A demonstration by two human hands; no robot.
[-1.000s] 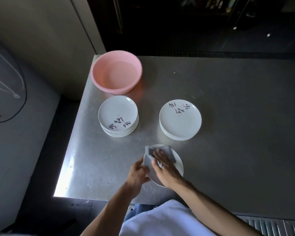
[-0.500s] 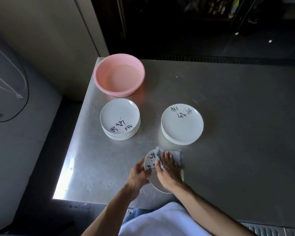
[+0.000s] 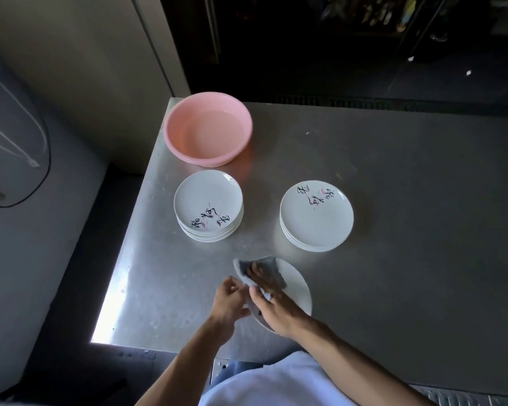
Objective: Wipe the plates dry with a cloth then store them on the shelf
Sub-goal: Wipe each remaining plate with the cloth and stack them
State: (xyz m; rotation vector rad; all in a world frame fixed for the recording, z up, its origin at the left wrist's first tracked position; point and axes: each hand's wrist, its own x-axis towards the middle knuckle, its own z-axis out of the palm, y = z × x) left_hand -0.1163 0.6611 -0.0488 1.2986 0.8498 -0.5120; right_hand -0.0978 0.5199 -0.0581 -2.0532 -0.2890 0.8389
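Observation:
A white plate (image 3: 298, 288) is held tilted above the near edge of the steel table. My left hand (image 3: 230, 303) grips its left rim. My right hand (image 3: 276, 309) holds a grey cloth (image 3: 266, 272) and presses it onto the plate's upper left part, fingers wrapped in the cloth. Two stacks of white plates with black lettering stand behind: the left stack (image 3: 208, 205) and the right stack (image 3: 316, 215).
A pink basin (image 3: 207, 132) holding water stands at the table's far left corner. The steel table (image 3: 408, 230) stretches to the right. A dark gap and a pale wall lie to the left of the table. No shelf is in sight.
The cloth under my right hand has slid left and up across the plate, covering the lettering seen half a second ago. My left hand stays on the rim.

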